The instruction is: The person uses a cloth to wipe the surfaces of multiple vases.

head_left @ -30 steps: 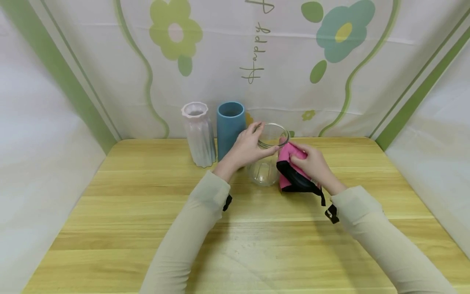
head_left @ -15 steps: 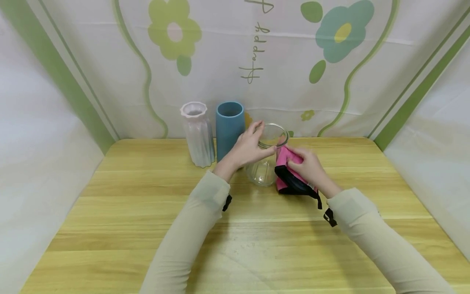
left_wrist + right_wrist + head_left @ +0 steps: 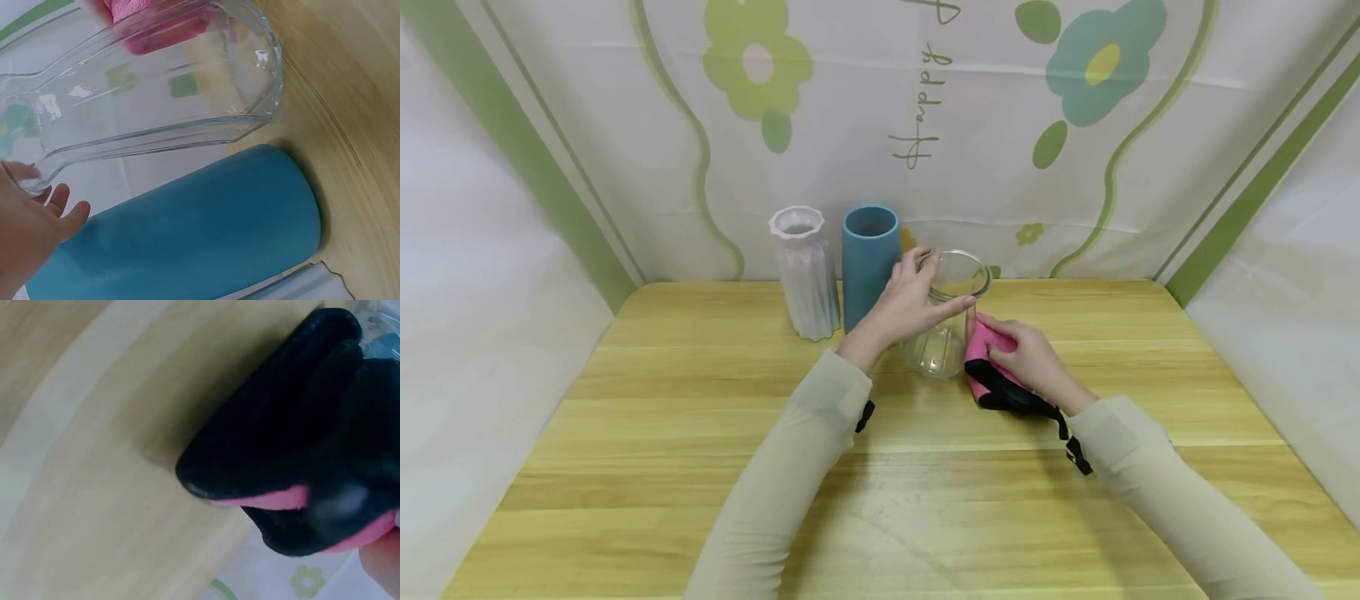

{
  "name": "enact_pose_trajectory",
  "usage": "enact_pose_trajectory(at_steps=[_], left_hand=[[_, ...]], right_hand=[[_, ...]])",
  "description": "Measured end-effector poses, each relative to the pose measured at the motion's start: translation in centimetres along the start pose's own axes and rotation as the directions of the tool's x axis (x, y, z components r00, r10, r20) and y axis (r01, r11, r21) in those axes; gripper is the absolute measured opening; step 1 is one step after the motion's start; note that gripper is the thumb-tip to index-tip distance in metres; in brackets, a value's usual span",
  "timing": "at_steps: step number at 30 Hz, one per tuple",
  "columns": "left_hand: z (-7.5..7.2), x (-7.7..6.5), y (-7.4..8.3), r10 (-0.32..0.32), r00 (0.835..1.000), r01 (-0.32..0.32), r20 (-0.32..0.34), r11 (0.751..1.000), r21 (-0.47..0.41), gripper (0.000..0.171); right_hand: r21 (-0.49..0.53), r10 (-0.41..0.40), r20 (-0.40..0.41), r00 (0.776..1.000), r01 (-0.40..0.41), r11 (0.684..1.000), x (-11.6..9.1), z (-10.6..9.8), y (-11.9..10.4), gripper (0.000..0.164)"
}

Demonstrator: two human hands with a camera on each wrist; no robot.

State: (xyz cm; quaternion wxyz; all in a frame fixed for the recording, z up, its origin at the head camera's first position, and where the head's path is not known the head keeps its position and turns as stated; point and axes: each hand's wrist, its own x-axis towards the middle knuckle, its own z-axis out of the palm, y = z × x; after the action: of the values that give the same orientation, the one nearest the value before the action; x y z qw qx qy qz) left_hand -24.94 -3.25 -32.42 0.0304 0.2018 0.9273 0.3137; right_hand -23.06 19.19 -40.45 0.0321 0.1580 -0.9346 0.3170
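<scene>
A clear glass vase (image 3: 942, 333) stands upright on the table, its round rim toward the top. My left hand (image 3: 906, 304) holds it by that rim, fingers on the far left side and thumb across the near side. In the left wrist view the ribbed glass body of the vase (image 3: 150, 106) shows through to the backdrop. My right hand (image 3: 1030, 358) grips a folded pink plush cloth (image 3: 983, 343) with black trim, against the vase's lower right side. In the right wrist view the black part (image 3: 269, 425) of the cloth hides most of the fingers.
Just left of the glass vase stands a blue vase (image 3: 868, 267), with a pale pink-and-grey fluted vase (image 3: 808, 283) beside it. All are near the back edge of the wooden table (image 3: 662, 467), before a flower-print backdrop (image 3: 850, 125).
My right hand and the pink plush cloth have slid down along the vase's right side, toward its base. My left hand stays at the rim, and the vase stands in place.
</scene>
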Motion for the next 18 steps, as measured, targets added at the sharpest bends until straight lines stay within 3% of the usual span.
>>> enact_pose_trajectory(at_steps=[11, 18], left_hand=[[-0.4, 0.2, 0.0, 0.028, 0.999, -0.027, -0.018, 0.998, 0.053, 0.091], [-0.6, 0.3, 0.1, 0.023, 1.000, -0.024, 0.017, 0.999, 0.034, 0.088]], right_hand=[[0.085, 0.002, -0.158, 0.987, 0.012, 0.996, 0.9, -2.0, -2.2, 0.046], [0.108, 0.037, -0.161, 0.986, -0.020, 0.994, 1.4, -2.6, -3.3, 0.047]])
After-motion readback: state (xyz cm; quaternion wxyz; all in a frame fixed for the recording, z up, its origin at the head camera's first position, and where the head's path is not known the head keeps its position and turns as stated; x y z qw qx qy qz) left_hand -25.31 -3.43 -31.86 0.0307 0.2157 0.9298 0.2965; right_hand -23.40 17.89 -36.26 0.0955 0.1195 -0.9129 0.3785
